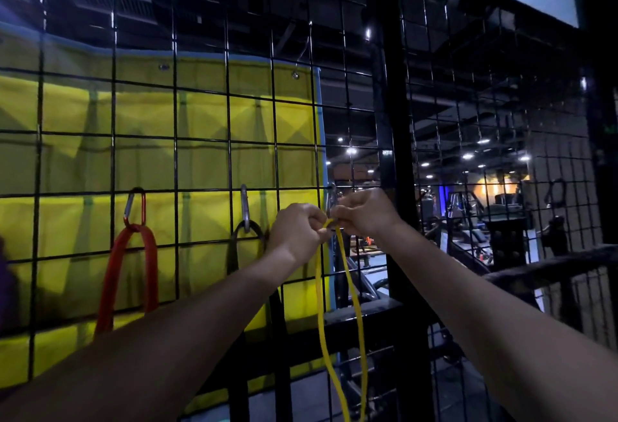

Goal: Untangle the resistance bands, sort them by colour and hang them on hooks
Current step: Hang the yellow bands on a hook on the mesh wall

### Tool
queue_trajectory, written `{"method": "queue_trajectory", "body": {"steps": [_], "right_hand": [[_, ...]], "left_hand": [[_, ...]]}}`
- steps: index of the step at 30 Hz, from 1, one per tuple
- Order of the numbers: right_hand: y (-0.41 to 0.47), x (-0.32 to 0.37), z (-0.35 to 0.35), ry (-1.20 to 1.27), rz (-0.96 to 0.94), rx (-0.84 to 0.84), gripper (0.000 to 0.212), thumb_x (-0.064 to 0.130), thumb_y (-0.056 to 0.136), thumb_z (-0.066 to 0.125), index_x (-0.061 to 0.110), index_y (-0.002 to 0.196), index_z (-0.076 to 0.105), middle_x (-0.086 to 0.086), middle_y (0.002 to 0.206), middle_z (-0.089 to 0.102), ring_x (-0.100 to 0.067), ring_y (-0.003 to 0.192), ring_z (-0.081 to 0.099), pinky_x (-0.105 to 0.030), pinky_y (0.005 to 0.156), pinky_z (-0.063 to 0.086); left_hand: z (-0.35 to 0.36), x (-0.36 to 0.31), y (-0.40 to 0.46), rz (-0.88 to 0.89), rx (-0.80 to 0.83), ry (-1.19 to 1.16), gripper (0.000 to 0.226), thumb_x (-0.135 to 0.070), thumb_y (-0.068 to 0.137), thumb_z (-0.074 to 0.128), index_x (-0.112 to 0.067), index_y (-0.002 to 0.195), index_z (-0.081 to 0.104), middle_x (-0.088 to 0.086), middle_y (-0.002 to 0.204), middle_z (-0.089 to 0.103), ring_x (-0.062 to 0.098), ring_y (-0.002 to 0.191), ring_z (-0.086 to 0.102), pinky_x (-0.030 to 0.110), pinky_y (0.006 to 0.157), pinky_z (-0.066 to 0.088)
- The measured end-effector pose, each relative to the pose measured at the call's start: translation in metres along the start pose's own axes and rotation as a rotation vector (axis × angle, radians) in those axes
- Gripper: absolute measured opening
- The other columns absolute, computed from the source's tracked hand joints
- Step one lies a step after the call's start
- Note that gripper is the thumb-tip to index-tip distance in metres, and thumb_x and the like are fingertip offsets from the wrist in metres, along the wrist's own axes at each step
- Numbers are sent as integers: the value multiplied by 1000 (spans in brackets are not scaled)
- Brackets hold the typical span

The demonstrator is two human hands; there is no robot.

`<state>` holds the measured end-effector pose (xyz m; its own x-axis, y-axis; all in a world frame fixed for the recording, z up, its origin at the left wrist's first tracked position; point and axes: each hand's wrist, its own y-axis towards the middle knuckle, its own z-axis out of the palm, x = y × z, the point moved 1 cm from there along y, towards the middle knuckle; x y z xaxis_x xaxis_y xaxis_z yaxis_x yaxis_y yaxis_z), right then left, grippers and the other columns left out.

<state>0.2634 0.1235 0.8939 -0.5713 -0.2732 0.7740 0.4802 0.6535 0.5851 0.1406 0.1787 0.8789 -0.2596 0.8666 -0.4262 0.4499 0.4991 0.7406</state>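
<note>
— Holding what, those two hands?

— Both pinch the top of the yellow band [337,304]. The left hand [297,229] has fingers curled round its upper end; the right hand [363,211] grips the same spot from the other side, fingers closed on it. The two hands nearly touch.

— Where is the band?

— Up against the black wire grid [200,137], at the third clip [331,199], a grey one partly hidden behind the right hand. Whether the band is already through that clip I cannot tell. Its two strands hang straight down between the forearms and run out of the bottom of the view.

— And the others?

— The red band [150,271] hangs from a red clip [135,207] on the left. The black band [234,248] hangs from a grey clip [245,207] in the middle, just left of the left hand. Its lower part is hidden behind the left forearm.

— Behind the grid?

— A yellow mat [200,114] with a blue edge. To the right, a dim gym with ceiling lights.
</note>
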Motion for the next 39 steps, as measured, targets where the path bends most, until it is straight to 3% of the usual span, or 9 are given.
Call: {"method": "queue_trajectory", "body": {"steps": [3,7,12,15,21,24,31,35,39], "right_hand": [[1,-5,1,5,-18,-91,14,9,80,71,13,67,65,-6,72,66,-18,67,64,-30,62,52],[4,-8,0,-68,-43,-183,15,9,80,71,12,65,69,-9,78,71,-23,77,70,-39,77,58],[4,-17,-2,-77,-45,-254,10,14,82,69,4,84,71,-6,73,70,-17,69,68,-37,74,59],[2,-17,0,-86,-67,-228,7,11,81,70,5,82,71,-7,80,71,-18,74,69,-38,77,58],[-13,-19,5,-130,-162,-213,12,8,79,71,4,90,71,-2,82,66,-11,76,61,-20,68,45],[-27,-32,5,-160,-169,-215,26,9,77,73,3,102,69,-6,93,68,-13,84,60,-21,72,48],[-96,-70,6,-309,-184,-266,23,11,81,70,2,102,68,-15,103,66,-24,90,63,-25,77,46],[-147,-100,10,-330,-59,-295,22,18,84,68,5,102,66,-10,105,64,-20,92,61,-24,75,42],[-186,-133,24,-406,116,-132,22,18,87,64,-4,92,64,-19,94,68,-30,88,64,-35,71,48]], "left_hand": [[8,2,-8,-29,-17,-39,25,-15,79,73,-9,102,66,0,84,65,10,75,58,20,69,47],[14,1,-9,-74,-23,-82,25,-15,80,72,-10,103,65,-3,85,63,9,77,58,16,66,45],[19,2,-9,-92,-50,-110,22,-10,80,72,-7,101,67,2,86,67,12,80,62,18,71,49],[22,4,-12,-73,-73,-88,21,-12,79,72,-8,99,67,3,89,70,13,80,64,24,75,53],[23,6,-23,-72,-58,-84,27,-7,79,70,-8,106,63,1,91,64,11,80,59,17,71,48],[23,9,-34,-108,-45,-131,31,-4,79,69,-8,109,61,-1,92,60,7,75,56,8,62,44],[31,13,-85,-57,-24,-101,33,-7,81,68,-11,113,61,-1,103,60,8,92,56,19,83,45],[45,21,-141,21,-48,-114,28,-11,86,63,-11,114,60,-4,105,49,4,91,49,14,84,39],[73,45,-196,-159,87,-119,26,-15,91,58,-11,117,57,-5,102,50,5,89,49,19,81,41]]}}
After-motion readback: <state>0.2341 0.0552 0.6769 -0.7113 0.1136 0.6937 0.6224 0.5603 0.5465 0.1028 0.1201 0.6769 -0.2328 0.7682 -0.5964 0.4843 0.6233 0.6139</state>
